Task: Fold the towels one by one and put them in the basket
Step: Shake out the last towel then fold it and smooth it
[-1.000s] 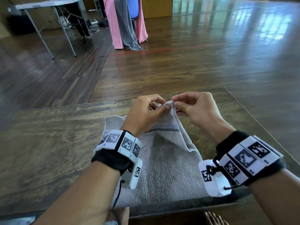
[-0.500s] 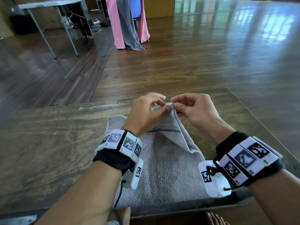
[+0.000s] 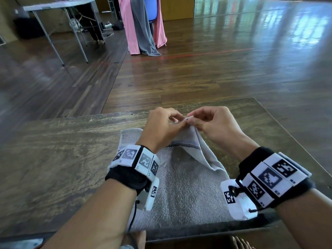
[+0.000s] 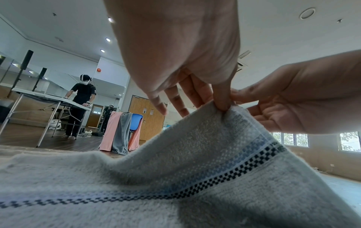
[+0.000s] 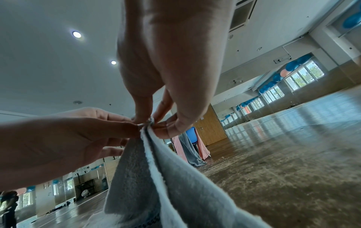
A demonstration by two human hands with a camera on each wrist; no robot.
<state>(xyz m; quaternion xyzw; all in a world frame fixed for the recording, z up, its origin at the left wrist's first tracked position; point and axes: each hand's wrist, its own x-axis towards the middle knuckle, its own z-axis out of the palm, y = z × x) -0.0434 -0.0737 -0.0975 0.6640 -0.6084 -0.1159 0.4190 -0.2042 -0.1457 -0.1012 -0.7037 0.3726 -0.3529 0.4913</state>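
Observation:
A grey towel with a dark checkered stripe lies on the wooden table right in front of me. Its far corner is lifted off the table. My left hand and my right hand meet at that raised corner, and both pinch it between thumb and fingers. The left wrist view shows the towel rising to my left fingertips. In the right wrist view the towel's edge hangs from my right fingertips. No basket is in view.
The table's far edge runs just beyond my hands, its right edge slants near my right wrist. On the wooden floor beyond stands a chair draped with pink and grey cloths. A folding table stands far left, with a person at it.
Both hands have stayed at the towel's raised corner, with only small finger shifts. The view has tilted slightly.

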